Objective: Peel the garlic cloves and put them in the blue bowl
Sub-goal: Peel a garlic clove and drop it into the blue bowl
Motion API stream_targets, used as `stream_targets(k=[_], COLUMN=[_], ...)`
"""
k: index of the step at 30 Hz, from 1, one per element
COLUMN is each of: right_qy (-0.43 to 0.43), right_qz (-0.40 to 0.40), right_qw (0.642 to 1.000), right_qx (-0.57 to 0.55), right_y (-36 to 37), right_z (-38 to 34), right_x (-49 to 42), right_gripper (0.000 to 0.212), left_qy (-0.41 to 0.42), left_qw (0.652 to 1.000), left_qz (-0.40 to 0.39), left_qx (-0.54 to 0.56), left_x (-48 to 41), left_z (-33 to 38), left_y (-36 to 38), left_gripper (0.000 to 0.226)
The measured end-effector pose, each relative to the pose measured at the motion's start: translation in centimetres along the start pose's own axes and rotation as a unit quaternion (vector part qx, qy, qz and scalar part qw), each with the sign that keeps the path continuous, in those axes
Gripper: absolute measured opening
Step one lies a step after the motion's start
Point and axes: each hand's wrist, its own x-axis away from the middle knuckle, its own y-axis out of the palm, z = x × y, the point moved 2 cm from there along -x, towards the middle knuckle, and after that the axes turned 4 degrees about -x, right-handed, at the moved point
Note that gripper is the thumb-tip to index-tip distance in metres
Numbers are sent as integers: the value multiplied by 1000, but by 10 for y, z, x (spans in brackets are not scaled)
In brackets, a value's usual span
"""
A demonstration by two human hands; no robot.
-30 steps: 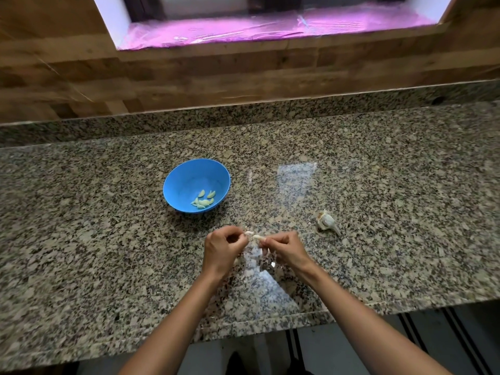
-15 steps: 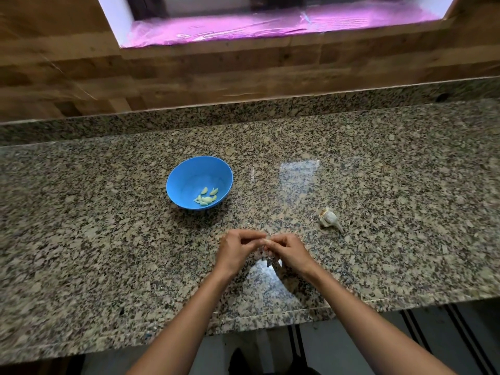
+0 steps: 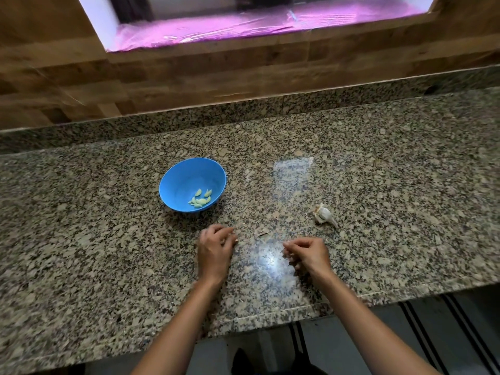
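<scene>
Several peeled cloves lie in the blue bowl; a partial garlic head waits at 3 o'clock. Left hand and right hand are curled, each grip's contents hidden.

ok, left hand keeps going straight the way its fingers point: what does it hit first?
Probably the blue bowl. The left hand points up-counter slightly left, toward the bowl's near rim; only bare granite lies between, though height is unclear.

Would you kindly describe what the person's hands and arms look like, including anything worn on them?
Both the left hand and the right hand are bare, with no gloves, and no rings or watch that I can make out. The forearms are bare as well; no sleeve shows anywhere up to the bottom edge of the picture. No markings are visible.
</scene>
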Motion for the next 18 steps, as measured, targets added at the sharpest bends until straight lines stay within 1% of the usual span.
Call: stream_targets(k=[1, 2, 3, 4, 5, 6, 8, 9, 11, 13, 16, 18], right_qy=[-3, -4, -3, -1, 0, 2, 5, 9, 18, 23, 12, -9], right_qz=[18, 35, 47, 53, 55, 57, 63, 64, 59, 50, 38, 28], right_qw=[1000, 999, 999, 999, 998, 998, 998, 998, 997, 998, 999, 999], right_qx=[1, 4, 8, 10, 8, 1, -11, -17, -37, -37, -1, 31], right_y=[-2, -4, -6, -7, -7, -8, -8, -8, -4, 2, 10, 10], right_z=[0, 0, 0, 1, 1, 1, 3, 3, 4, 4, 4, 3], right_x=[1, 2, 3, 5, 5, 6, 6, 7, 9, 11, 18, 26], right_gripper=[6, 7, 8, 9, 9, 10, 11, 11, 11, 12, 13, 11], left_qy=[37, 67, 82, 90, 102, 120, 167, 187, 264, 335, 346, 297], left_qw=[999, 996, 989, 979, 968, 959, 946, 943, 931, 910, 906, 922], left_qz=[-14, -59, -125, -184, -224, -240, -233, -224, -192, -163, -148, -135], left_qx=[9, 19, 13, -14, -54, -94, -153, -159, -163, -180, -193, -207], left_x=[-3, -6, -7, -8, -8, -7, 2, 10, 31, 48, 60, 66], left_z=[10, 22, 35, 46, 55, 59, 60, 58, 49, 34, 15, 8], left_y=[4, 12, 21, 29, 37, 42, 43, 39, 31, 28, 26, 26], left_gripper=[26, 29, 34, 37, 40, 41, 39, 35, 24, 26, 25, 23])
